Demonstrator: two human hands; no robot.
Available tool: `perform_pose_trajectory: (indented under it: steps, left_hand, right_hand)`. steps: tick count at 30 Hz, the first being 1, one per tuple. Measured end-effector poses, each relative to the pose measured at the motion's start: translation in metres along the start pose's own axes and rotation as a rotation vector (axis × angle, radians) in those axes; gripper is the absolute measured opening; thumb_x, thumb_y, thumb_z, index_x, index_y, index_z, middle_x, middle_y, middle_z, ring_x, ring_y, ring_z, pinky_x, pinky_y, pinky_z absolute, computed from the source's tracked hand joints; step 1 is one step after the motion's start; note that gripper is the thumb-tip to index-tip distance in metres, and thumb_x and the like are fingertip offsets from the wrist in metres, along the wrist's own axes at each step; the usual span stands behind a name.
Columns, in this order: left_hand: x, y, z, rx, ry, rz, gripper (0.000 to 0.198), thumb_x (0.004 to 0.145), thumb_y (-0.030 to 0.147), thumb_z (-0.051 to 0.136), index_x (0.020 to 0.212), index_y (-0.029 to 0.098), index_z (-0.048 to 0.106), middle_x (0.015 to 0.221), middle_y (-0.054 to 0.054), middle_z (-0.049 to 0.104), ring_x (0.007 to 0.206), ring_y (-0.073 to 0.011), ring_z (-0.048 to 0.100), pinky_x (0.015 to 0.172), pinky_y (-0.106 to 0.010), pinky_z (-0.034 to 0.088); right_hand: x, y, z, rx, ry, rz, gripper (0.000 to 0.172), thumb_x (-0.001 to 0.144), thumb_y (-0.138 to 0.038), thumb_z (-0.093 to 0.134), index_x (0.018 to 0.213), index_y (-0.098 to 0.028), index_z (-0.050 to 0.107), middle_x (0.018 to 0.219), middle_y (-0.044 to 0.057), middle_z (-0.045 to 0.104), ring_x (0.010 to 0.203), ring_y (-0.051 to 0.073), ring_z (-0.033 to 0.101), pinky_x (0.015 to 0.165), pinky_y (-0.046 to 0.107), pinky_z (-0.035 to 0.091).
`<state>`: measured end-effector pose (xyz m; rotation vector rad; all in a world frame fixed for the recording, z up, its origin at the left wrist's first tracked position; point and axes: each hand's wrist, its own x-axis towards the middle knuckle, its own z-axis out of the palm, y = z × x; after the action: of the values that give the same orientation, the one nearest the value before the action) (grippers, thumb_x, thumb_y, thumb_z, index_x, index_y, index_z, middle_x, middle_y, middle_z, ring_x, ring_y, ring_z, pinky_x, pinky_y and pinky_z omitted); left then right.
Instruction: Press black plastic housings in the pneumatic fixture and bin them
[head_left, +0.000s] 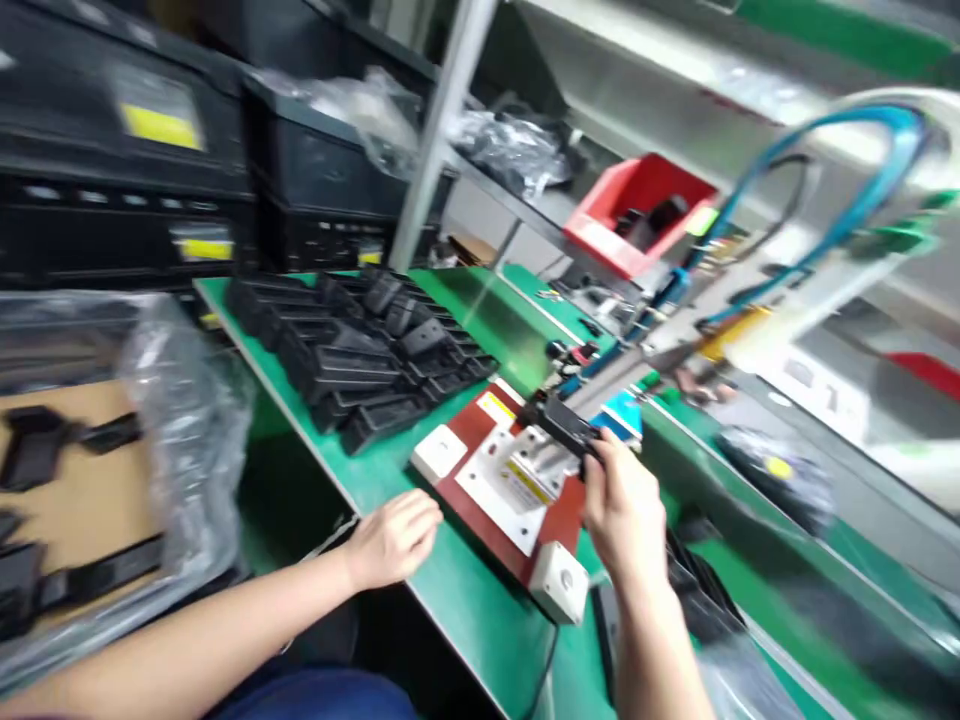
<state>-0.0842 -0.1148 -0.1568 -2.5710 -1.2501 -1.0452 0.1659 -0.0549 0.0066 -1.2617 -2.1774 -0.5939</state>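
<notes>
My right hand [624, 505] is closed on a small black plastic part [564, 424], holding it over the red fixture [491, 478] with its white plates and yellow label. My left hand [394, 538] rests on the green table [457, 590] just left of the fixture, fingers loosely curled, holding nothing. A white push button [561, 580] sits at the fixture's near corner and another white button [439, 452] at its left corner. The picture is blurred by motion.
A pile of several black plastic parts [360, 350] lies on the table behind the fixture. Black crates [120, 150] stand stacked at left; a cardboard box with plastic liner [90, 470] sits below. A red bin [637, 210] sits on the shelf. Blue hoses [840, 200] hang right.
</notes>
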Motion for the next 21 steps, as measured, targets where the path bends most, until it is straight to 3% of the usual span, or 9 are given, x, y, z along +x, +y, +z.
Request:
perform_pose_trajectory:
  steps: [2, 5, 10, 15, 18, 21]
  left_hand:
    - [-0.003, -0.005, 0.008, -0.150, 0.093, -0.036, 0.026, 0.087, 0.015, 0.042, 0.094, 0.027, 0.063, 0.087, -0.007, 0.067, 0.082, -0.0238, 0.066, 0.073, -0.041, 0.061]
    - [-0.009, -0.002, 0.014, -0.261, 0.175, -0.076, 0.021, 0.086, 0.013, 0.046, 0.094, 0.024, 0.062, 0.087, -0.006, 0.066, 0.083, -0.0229, 0.065, 0.073, -0.039, 0.059]
    - [-0.009, 0.004, 0.015, -0.232, 0.206, -0.044, 0.018, 0.086, 0.008, 0.046, 0.093, 0.016, 0.060, 0.085, -0.006, 0.064, 0.083, -0.0193, 0.063, 0.075, -0.035, 0.055]
    - [-0.009, -0.005, 0.018, -0.214, 0.245, -0.044, 0.017, 0.087, 0.007, 0.046, 0.092, 0.015, 0.060, 0.082, -0.006, 0.063, 0.081, -0.0180, 0.061, 0.074, -0.033, 0.052]
    - [-0.017, -0.009, 0.019, -0.224, 0.263, 0.013, 0.017, 0.087, 0.007, 0.049, 0.094, 0.015, 0.061, 0.086, -0.006, 0.065, 0.085, -0.0186, 0.062, 0.079, -0.033, 0.052]
    - [-0.019, -0.002, 0.024, -0.339, 0.334, 0.152, 0.015, 0.088, 0.013, 0.052, 0.096, 0.020, 0.064, 0.094, -0.005, 0.066, 0.092, -0.0193, 0.062, 0.085, -0.035, 0.052]
  right_hand:
    - [-0.006, 0.001, -0.011, -0.033, -0.014, 0.024, 0.028, 0.096, -0.029, 0.041, 0.115, -0.017, 0.058, 0.128, 0.017, 0.059, 0.117, 0.029, 0.057, 0.095, 0.048, 0.049]
    - [-0.001, -0.007, -0.008, -0.026, 0.009, 0.026, 0.027, 0.097, -0.027, 0.041, 0.117, -0.016, 0.057, 0.129, 0.017, 0.058, 0.120, 0.028, 0.055, 0.096, 0.048, 0.048]
    - [0.007, -0.021, -0.003, -0.036, -0.025, 0.003, 0.031, 0.098, -0.028, 0.041, 0.122, -0.014, 0.055, 0.129, 0.019, 0.058, 0.123, 0.029, 0.053, 0.098, 0.047, 0.046]
    - [0.016, -0.023, 0.004, -0.082, -0.014, -0.016, 0.039, 0.098, -0.031, 0.044, 0.129, -0.010, 0.050, 0.134, 0.021, 0.054, 0.127, 0.030, 0.049, 0.098, 0.048, 0.045]
    - [0.021, -0.029, 0.002, -0.105, -0.004, 0.041, 0.045, 0.095, -0.031, 0.049, 0.133, -0.006, 0.046, 0.141, 0.022, 0.045, 0.133, 0.031, 0.042, 0.101, 0.048, 0.042]
    - [0.018, -0.052, -0.018, -0.101, -0.137, 0.094, 0.042, 0.091, -0.036, 0.058, 0.123, -0.009, 0.055, 0.130, 0.014, 0.058, 0.125, 0.026, 0.050, 0.103, 0.041, 0.042]
